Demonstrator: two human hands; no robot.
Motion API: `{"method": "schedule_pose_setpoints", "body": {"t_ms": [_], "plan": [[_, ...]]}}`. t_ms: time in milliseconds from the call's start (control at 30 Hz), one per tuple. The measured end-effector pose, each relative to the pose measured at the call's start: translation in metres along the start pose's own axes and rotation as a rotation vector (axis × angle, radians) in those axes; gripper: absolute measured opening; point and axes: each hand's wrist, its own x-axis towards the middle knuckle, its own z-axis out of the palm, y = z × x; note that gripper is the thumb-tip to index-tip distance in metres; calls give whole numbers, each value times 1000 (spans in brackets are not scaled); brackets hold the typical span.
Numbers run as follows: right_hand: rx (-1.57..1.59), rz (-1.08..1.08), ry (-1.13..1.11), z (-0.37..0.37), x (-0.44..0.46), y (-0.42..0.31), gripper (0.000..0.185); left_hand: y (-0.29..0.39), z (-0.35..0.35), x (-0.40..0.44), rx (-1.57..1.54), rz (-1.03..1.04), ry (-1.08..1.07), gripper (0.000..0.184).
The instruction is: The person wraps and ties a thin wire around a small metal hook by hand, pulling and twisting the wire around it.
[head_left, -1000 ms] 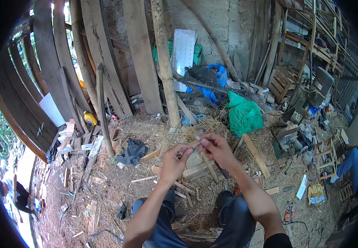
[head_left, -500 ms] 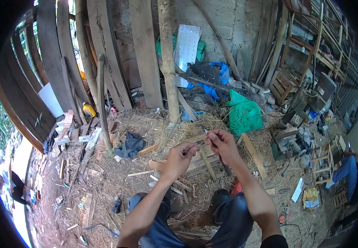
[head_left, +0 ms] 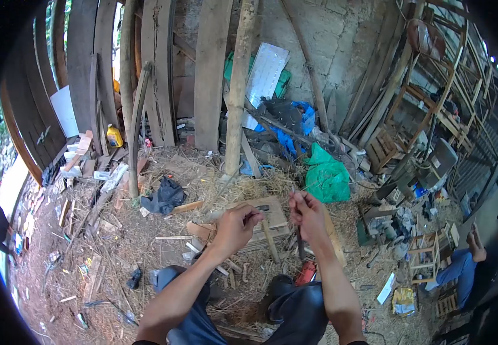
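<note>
My left hand [head_left: 236, 227] is raised over the littered ground, its thumb and fingers pinched on a small dark-tipped object [head_left: 262, 207] that is too small to name. To its right, my right hand [head_left: 307, 215] is closed with the thumb against the fingers; a thin piece shows at its fingertips, too small to make out. A gap separates the two hands. Beneath them lie flat wooden boards [head_left: 269, 234] on straw, and a red object [head_left: 306, 273] lies on the ground below my right hand.
A green bag [head_left: 326, 175] lies ahead, beside a wooden post [head_left: 237, 109]. A black bag [head_left: 164, 196] is at the left. On the right, a seated person [head_left: 464, 273] is near a small wooden frame [head_left: 423, 257]. Another person [head_left: 0, 227] is at the left edge.
The hands, close together earlier, have moved apart. The view has turned, so the post and bags appear shifted. More of the red object shows, and the seated person's hands are now visible.
</note>
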Motion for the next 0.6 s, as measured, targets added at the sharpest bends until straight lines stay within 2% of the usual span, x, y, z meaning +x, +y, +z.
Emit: {"method": "schedule_pose_setpoints", "body": {"t_ms": [67, 100, 133, 200, 233, 333, 367, 467, 500, 600], "plan": [[-219, 42, -47, 13, -6, 6, 17, -1, 2, 1, 7, 10, 7, 6], [-201, 69, -179, 20, -9, 5, 17, -4, 3, 1, -14, -14, -6, 8], [-197, 68, -183, 17, -5, 6, 17, -6, 1, 1, -29, -40, -23, 10], [-28, -73, 90, 1, 5, 4, 17, -8, -2, 1, -21, -11, -22, 10], [-8, -122, 102, -5, 8, -1, 17, -8, -2, 0, -26, 20, -16, 9], [-156, -40, 11, 10, -3, 9, 17, -8, 1, 0, 36, 28, -22, 8], [-254, 33, -105, 20, -9, 12, 16, -10, 2, 1, 36, 30, -22, 8], [-270, 28, -188, 20, -6, 10, 14, -13, 3, 0, -19, 29, -5, 8], [-232, -21, -67, 18, -3, 5, 13, -10, 2, 1, -42, 9, -28, 7], [-121, -35, -38, 21, -5, 9, 14, -3, 1, 1, -43, -51, -59, 8]]}}
